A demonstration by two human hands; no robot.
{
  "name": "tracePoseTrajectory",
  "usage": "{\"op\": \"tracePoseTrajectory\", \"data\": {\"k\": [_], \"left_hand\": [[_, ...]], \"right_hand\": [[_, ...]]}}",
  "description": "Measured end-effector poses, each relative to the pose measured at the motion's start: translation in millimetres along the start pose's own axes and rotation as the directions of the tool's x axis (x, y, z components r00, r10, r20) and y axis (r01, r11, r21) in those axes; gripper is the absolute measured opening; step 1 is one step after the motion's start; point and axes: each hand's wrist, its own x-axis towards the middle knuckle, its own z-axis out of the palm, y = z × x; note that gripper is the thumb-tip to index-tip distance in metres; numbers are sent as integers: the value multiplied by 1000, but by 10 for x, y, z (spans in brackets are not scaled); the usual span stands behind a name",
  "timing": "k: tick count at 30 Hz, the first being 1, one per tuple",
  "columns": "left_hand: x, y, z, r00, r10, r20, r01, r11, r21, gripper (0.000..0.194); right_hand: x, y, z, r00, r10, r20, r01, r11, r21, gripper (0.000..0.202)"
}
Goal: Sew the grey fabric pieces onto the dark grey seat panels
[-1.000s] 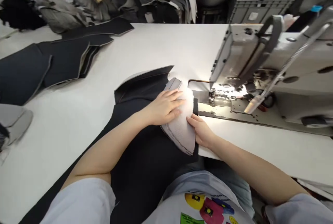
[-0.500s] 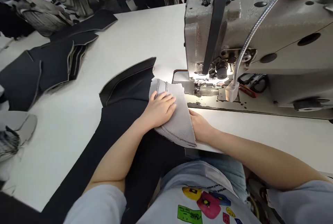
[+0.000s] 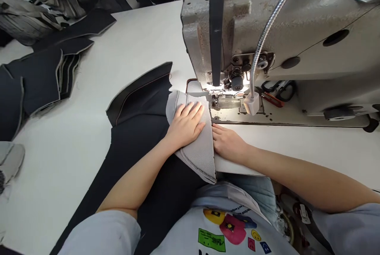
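My left hand (image 3: 186,126) lies flat with fingers stretched out on a light grey fabric piece (image 3: 202,154) with stitched seams. This piece rests on a larger dark navy fabric panel (image 3: 136,138), which runs down over the table edge towards my lap. At the grey piece's right edge, my right hand (image 3: 228,141) lies low on the table, its fingers extended and fingertips against the edge. Just beyond the piece's upper right corner is the lit needle area of a sewing machine (image 3: 225,101). The panel's far end has a curved, stitched band (image 3: 139,89).
Stacked dark fabric pieces (image 3: 41,77) lie on the white table (image 3: 97,101) at left. Scissors (image 3: 282,89) and a red-handled tool (image 3: 271,99) sit under the machine arm. A flexible metal cable (image 3: 270,21) hangs in front of the machine. Piled garments (image 3: 53,6) are at the back left.
The grey piece has turned slightly, so its right edge runs straighter towards me. My left hand has shifted on it with fingers more spread. More of my right hand's fingers show. The view has shifted right.
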Motion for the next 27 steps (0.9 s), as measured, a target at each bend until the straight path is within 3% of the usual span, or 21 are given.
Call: {"op": "tracePoseTrajectory", "data": {"k": [5, 13, 20, 27], "left_hand": [[73, 91, -1, 1000, -6, -23, 5, 1000, -11, 53], [271, 136, 4, 996, 80, -46, -81, 996, -22, 52], [310, 165, -5, 997, 68, -20, -69, 997, -35, 51], [319, 183, -18, 998, 66, -12, -66, 998, -3, 52]], "right_hand": [[-75, 29, -53, 999, -42, -14, 41, 999, -31, 24], [-156, 10, -134, 993, 6, -114, -12, 999, -50, 28], [-147, -12, -104, 999, 9, -48, -7, 999, 31, 33], [-149, -21, -116, 999, 10, -41, -10, 1000, -3, 31]]}}
